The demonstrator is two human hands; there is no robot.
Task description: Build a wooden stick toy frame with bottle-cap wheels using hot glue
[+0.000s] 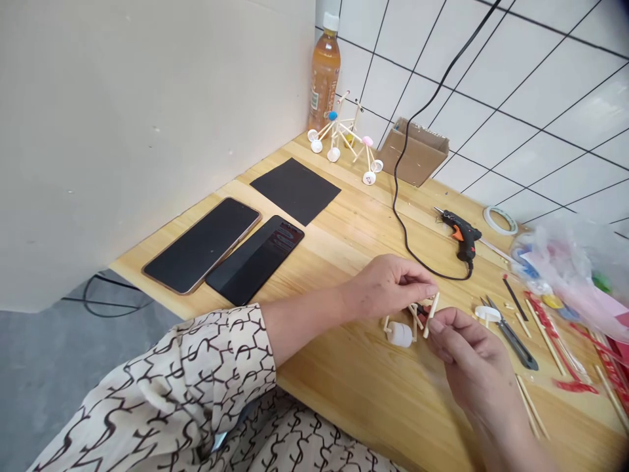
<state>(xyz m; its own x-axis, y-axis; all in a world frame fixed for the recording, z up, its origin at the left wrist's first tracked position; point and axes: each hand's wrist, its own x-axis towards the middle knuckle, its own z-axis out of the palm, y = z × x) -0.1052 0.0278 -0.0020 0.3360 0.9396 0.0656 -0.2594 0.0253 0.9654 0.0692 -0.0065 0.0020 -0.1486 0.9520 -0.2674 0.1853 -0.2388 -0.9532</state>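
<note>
Pinching a small stick frame just above the tabletop, both the left hand and right hand grip with clenched fingers; squeezing harder could snap its thin joints.

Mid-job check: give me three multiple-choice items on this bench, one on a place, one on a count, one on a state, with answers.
1. Where does the glue gun lie?
A. on the table, right of the hands
B. in the cardboard box
C. on a phone

2. How many phones lie side by side?
A. one
B. two
C. four

3. The bottle is
A. tipped over
B. upright, capped
C. upright, open

Answers: 1 A, it lies on bare wood; 2 B, two dark slabs; 3 B, it stands with a white cap.
</note>
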